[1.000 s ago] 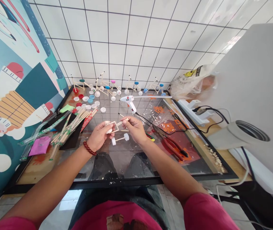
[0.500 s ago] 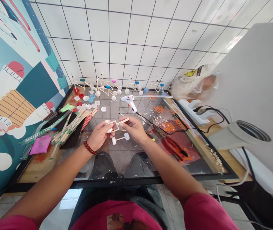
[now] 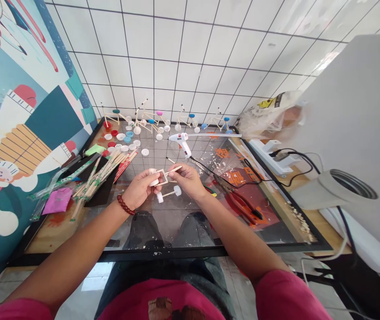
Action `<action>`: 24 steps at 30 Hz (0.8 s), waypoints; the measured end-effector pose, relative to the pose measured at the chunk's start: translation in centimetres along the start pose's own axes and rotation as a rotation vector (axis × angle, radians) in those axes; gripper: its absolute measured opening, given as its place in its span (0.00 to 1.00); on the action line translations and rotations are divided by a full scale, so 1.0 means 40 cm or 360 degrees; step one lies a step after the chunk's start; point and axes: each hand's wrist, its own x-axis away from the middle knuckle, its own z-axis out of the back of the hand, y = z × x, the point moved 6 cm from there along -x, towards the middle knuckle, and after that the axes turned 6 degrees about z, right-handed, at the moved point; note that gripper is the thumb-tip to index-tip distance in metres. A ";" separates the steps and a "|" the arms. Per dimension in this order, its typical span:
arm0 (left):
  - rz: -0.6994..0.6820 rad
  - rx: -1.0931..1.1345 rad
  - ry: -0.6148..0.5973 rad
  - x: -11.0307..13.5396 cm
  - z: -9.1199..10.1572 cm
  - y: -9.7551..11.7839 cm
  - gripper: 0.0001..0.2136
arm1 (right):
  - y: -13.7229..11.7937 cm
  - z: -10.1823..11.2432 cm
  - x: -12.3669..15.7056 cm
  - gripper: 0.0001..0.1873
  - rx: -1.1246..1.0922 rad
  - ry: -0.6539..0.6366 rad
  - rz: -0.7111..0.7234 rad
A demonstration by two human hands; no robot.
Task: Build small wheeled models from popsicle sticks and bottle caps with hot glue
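Left hand (image 3: pixel 140 187), center of the frame, beaded bracelet (image 3: pixel 125 205) at the wrist: fingers pinching a small wooden frame (image 3: pixel 165 178), with a white cap (image 3: pixel 154 182) at its left end, partly hidden by the thumb. Right hand (image 3: pixel 190 181), just right of center: thumb and fingertips pinching a thin wooden stick (image 3: pixel 176 169), tilted up to the right; its lower end lies at the wooden frame's right side, whether joined or only touching cannot be told. Directly below, on the glass-topped surface (image 3: pixel 176 231): one short rod (image 3: pixel 168 194) with a white cap at either end. Above the right hand: one white glue gun (image 3: pixel 181 144), black cord running right. Upper middle, along the tiled wall (image 3: pixel 163 49): a row of stick models on colored caps. Left of center: loose caps in white, red and blue; below these, a pile of wooden sticks (image 3: pixel 105 171) and a pink packet (image 3: pixel 57 201). Right of center: red-handled pliers (image 3: pixel 241 206) on a red sheet (image 3: pixel 270 215). Upper right: a plastic bag (image 3: pixel 270 116) and a white power strip (image 3: pixel 271 156).
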 end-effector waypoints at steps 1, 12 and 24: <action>-0.0002 -0.0004 0.0004 0.000 0.000 0.000 0.11 | 0.000 0.000 0.001 0.16 0.0014 0.0004 -0.0007; -0.0095 -0.0069 0.0086 -0.001 0.010 0.004 0.11 | -0.022 -0.002 0.008 0.19 0.0160 0.0046 0.0014; -0.0094 -0.0052 0.0089 0.001 0.009 0.006 0.11 | -0.020 0.003 0.012 0.22 0.0043 0.0054 -0.0025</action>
